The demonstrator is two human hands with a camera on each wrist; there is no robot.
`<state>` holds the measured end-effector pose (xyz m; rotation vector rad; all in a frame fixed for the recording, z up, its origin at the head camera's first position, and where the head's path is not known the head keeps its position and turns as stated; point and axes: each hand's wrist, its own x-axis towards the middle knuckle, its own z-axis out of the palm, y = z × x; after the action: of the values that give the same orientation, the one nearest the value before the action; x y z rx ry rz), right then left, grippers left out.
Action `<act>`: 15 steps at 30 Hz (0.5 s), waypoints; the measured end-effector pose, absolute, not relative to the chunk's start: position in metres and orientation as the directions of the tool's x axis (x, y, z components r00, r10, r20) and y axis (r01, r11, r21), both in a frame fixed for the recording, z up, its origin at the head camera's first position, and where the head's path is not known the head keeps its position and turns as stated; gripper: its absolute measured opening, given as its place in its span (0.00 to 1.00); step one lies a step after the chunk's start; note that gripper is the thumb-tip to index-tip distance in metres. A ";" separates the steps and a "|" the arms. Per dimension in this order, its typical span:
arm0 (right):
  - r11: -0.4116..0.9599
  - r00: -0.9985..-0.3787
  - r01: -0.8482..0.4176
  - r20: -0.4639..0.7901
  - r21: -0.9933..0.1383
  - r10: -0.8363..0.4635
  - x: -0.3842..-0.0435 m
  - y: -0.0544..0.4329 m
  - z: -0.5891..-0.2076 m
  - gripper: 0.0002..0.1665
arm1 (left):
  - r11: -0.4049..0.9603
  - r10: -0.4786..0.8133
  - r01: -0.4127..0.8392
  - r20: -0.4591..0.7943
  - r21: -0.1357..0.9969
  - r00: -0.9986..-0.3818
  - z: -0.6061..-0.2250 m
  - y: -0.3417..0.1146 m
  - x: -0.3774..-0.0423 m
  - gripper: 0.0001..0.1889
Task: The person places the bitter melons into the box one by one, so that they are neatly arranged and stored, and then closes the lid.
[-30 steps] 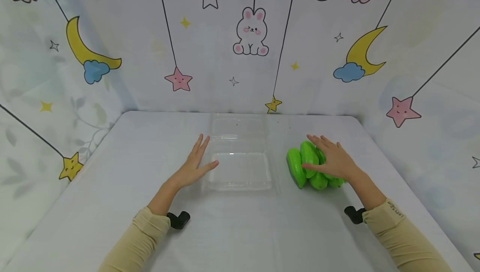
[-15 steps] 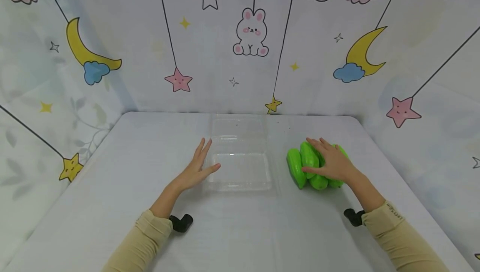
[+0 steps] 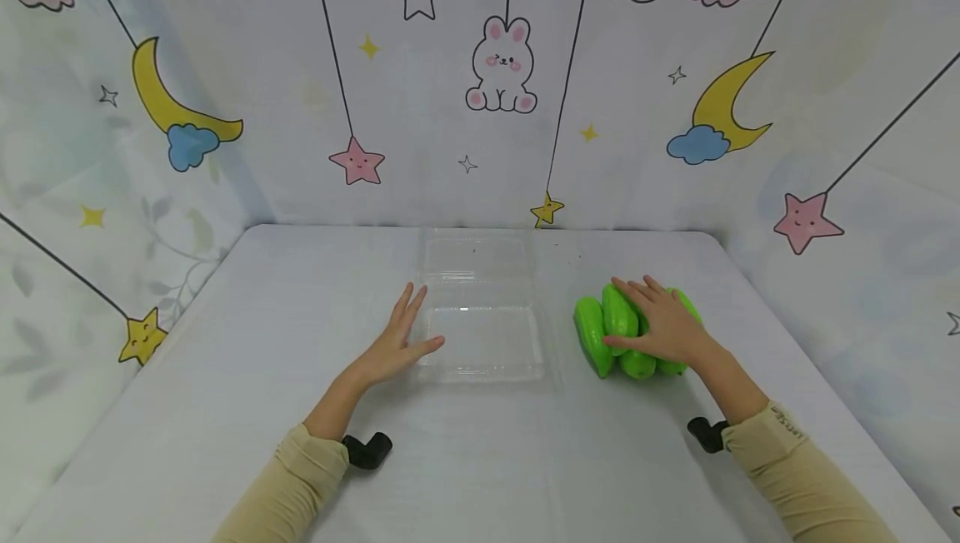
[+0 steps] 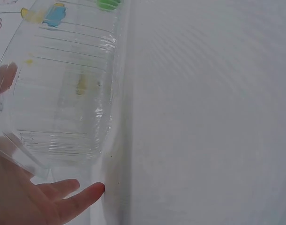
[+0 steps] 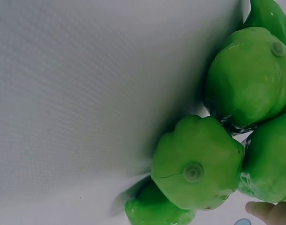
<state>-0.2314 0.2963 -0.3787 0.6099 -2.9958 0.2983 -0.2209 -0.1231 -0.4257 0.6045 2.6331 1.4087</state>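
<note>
A clear plastic clamshell box (image 3: pixel 480 347) lies unfolded in the middle of the white table, its lid (image 3: pixel 476 256) toward the back. My left hand (image 3: pixel 393 349), fingers spread, is at the box's left side and holds nothing. In the left wrist view, its fingers show around the end of the clear box (image 4: pixel 63 110). To the right lies a pile of glossy green, long, ribbed fruits or vegetables (image 3: pixel 591 335). Over that pile my right hand (image 3: pixel 663 328) is spread and covers part of it. Rounded, ribbed ends with stem marks (image 5: pixel 193 172) face the right wrist camera.
Behind the table (image 3: pixel 480 476) hangs a white cloth printed with rabbits, moons and stars (image 3: pixel 450 110), which also runs along both sides. A black wrist camera (image 3: pixel 367 450) sticks out beside the left cuff, and another black camera (image 3: pixel 707 435) beside the right cuff.
My left hand has drifted a little to the right and toward me, closer over the box's left edge. My right hand has come slightly lower over the green pile.
</note>
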 end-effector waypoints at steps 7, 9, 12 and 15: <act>0.903 -0.919 -0.392 0.112 -0.176 -0.377 -0.233 0.297 -0.382 0.56 | 0.488 0.397 0.312 0.111 0.815 -0.911 -0.427 -0.123 -0.222 0.45; 0.904 -0.922 -0.387 0.106 -0.183 -0.373 -0.232 0.297 -0.381 0.57 | 0.489 0.399 0.314 0.111 0.814 -0.910 -0.427 -0.122 -0.222 0.45; 0.901 -0.921 -0.388 0.105 -0.194 -0.374 -0.232 0.296 -0.380 0.57 | 0.498 0.400 0.313 0.107 0.809 -0.910 -0.427 -0.122 -0.223 0.46; 0.897 -0.920 -0.392 0.112 -0.203 -0.377 -0.231 0.296 -0.378 0.56 | 0.496 0.408 0.317 0.106 0.808 -0.907 -0.427 -0.122 -0.224 0.47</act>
<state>-0.2309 0.2959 -0.3784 0.6072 -2.9918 0.3415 -0.2238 -0.1222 -0.4268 0.6393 2.6300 1.3891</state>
